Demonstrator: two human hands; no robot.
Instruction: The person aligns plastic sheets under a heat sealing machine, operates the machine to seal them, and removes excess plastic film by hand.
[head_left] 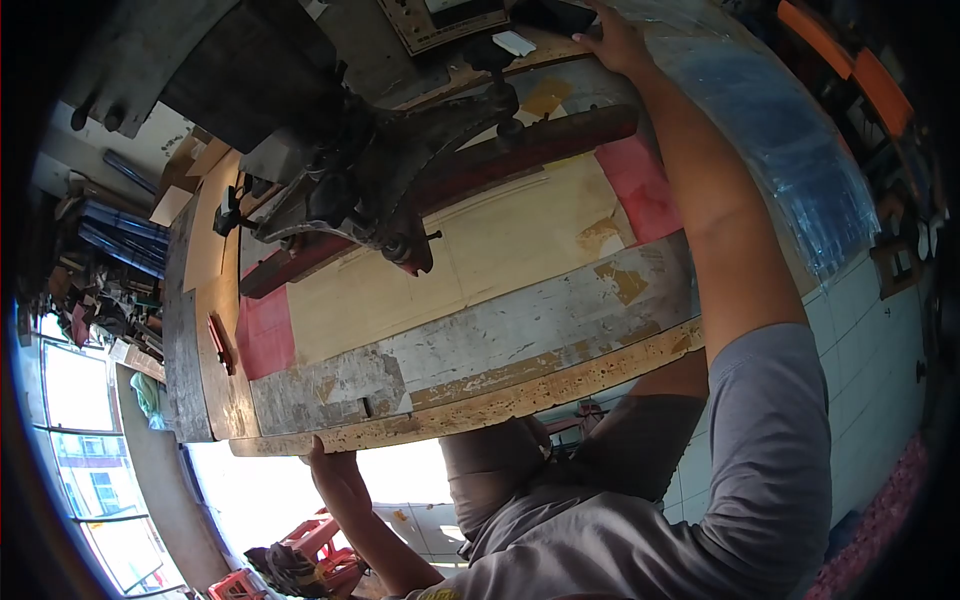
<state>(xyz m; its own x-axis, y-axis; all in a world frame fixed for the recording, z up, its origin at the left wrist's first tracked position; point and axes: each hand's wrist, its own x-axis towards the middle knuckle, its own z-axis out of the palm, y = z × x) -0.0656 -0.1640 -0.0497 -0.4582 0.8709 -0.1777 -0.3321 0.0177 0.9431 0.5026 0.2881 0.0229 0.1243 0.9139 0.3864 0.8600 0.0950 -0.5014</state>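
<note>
Reaching across a scuffed grey worktable with a pale wooden edge [430, 375], the right hand [618, 45] has thumb and fingers apart beside a flat black object [553, 14]. The left hand [340, 482] touches the near edge; I cannot tell how closed. What looks like a brown cardboard box [205, 157] shows beyond the left end, contents unclear.

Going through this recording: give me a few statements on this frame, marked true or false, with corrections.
1. The left hand is at the table's near wooden edge. True.
2. Pink areas flank the cream panel. True.
3. The right hand rests on the cream panel. False: it is at the table's far side, near a dark object.
4. Clear plastic sheeting lies at the left. False: it lies at the right.
</note>
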